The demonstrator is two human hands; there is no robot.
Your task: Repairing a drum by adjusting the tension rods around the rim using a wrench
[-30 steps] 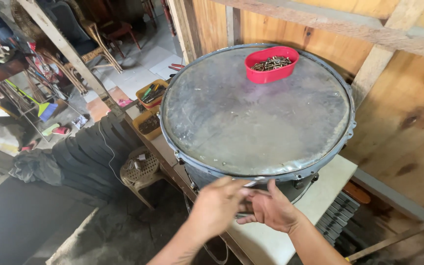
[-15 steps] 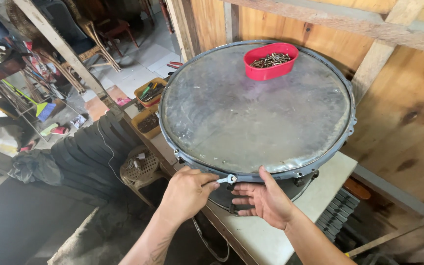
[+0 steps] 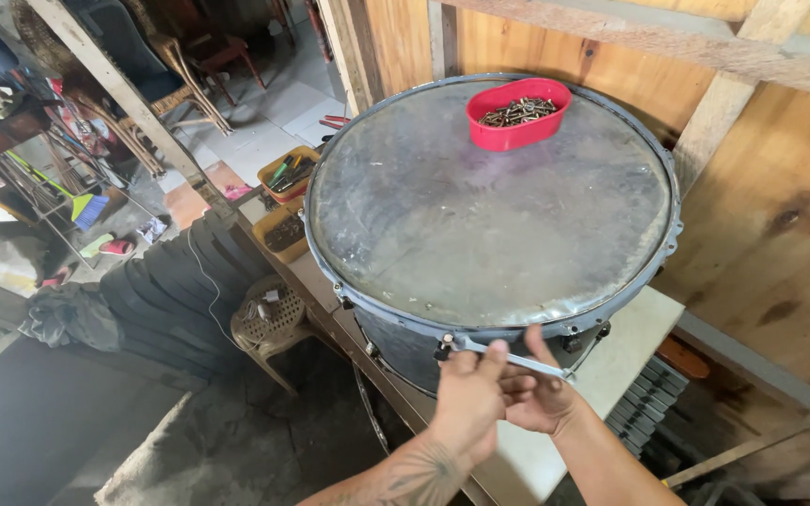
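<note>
- Landmark: large drum, lying head-up on a pale surface, metal hoop all round its edge.
- Slim metal wrench sits at the near rim of the drum, one end seated on a tension lug at the hoop. Its long axis runs roughly along the rim, from the lug off to the right and slightly down.
- Left hand is just below the near rim, fingers closed over the wrench shaft close to the lug end.
- Right hand is also just below the near rim, beside the left and touching it; thumb up against the shaft farther from the lug. Its fingers curl under; whether they fully clamp the tool cannot be told.
- Left hand is the nearer to the lug; right hand is nearer the free end.
- Red oval tray of small dark metal parts rests on the drum head at the far rim, well apart from both hands.
- Yellow bins of tools lie off the drum's left side.
</note>
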